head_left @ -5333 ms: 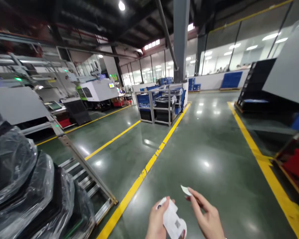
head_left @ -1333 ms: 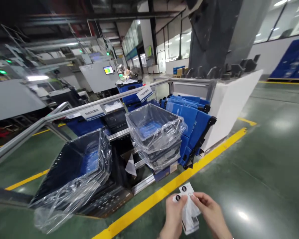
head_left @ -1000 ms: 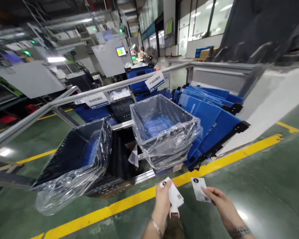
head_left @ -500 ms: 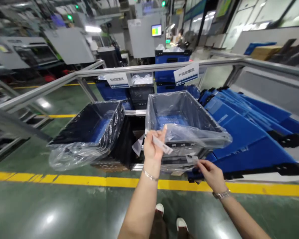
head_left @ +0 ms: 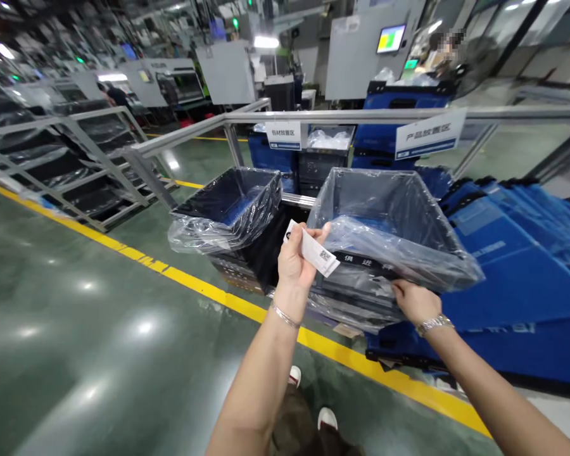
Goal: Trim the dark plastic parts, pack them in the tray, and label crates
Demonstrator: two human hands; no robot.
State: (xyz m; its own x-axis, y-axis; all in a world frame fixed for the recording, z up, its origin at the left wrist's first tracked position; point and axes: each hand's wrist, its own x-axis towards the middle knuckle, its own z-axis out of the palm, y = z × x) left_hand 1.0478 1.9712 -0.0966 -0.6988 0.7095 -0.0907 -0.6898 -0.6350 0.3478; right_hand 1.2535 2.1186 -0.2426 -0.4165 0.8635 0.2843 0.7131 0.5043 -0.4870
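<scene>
**Clear plastic liner, white labels: right hand working at the crate front**

I am looking down over both arms at a grey crate (head_left: 384, 202) lined with a clear bag (head_left: 399, 244), standing behind the yellow line (head_left: 209, 292). My left hand (head_left: 294, 263) is holding the labels (head_left: 315, 252) up beside the crate's near left corner. Thumb and fingers are pinching the small white stack, and a printed code is showing on the top one.

My right hand (head_left: 411, 299) is reaching low against the crate's front wall, just under the bag's overhang. Its fingertips are lying against the wall or the plastic. I cannot tell whether they are pinching a single label or pressing flat, because the bag and the hand itself are hiding the contact.

A second lined crate (head_left: 228, 202) is sitting just to the left. Folded blue crates (head_left: 503, 253) are leaning to the right. A metal rail (head_left: 361, 116) with two signs is running behind them all.

As I judge it, the labelling step is in hand: something is being placed or smoothed on the front wall. The next move is calling for loose plastic kept off that spot, firm even pressure there, and the stack kept gripped in the left hand.
</scene>
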